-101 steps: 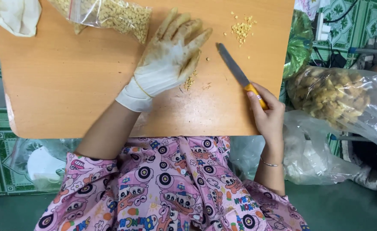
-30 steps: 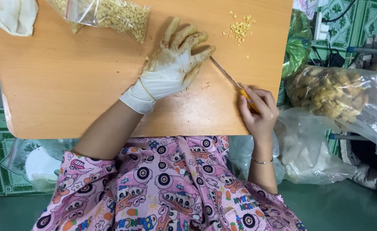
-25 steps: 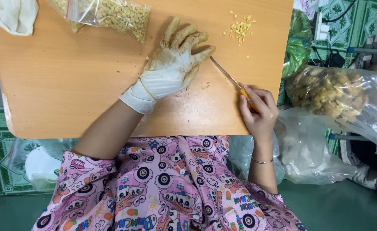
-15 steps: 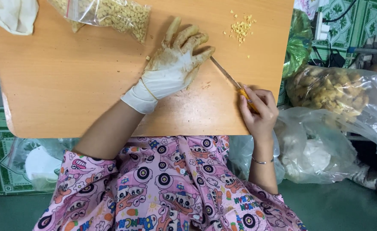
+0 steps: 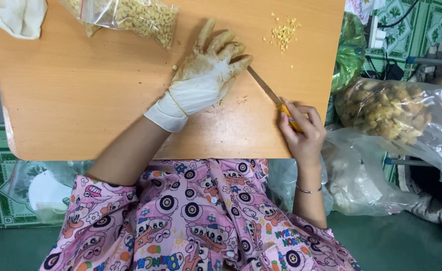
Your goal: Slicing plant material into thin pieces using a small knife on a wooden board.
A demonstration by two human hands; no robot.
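Right hand (image 5: 305, 131), bare, is clenched round the orange handle of a knife (image 5: 272, 97). The blade runs up and left, with its tip under the fingertips of the left hand (image 5: 208, 75). The low grip at the handle's end keeps the bare fingers clear of the edge.

Left hand wears a stained white glove and lies palm down on the board (image 5: 80, 100), fingers spread and slightly curled. Whatever is being cut sits beneath them, hidden. Cannot tell whether the hand grasps a piece or only presses on it. Judgement: the glove is on the hand nearest the blade, for protection and against staining.

Small crumbs lie on the board just beside the blade. A pile of cut yellow bits (image 5: 282, 35) sits near the far edge, well apart from the cutting spot, probably to keep that spot free.

A clear bag of yellow pieces (image 5: 130, 17) lies at the far edge, left of the glove. A cloth (image 5: 18, 17) rests on the far left corner.

Off the board, to the right, an open sack of lumpy tan roots (image 5: 386, 108) stands within the knife hand's reach.
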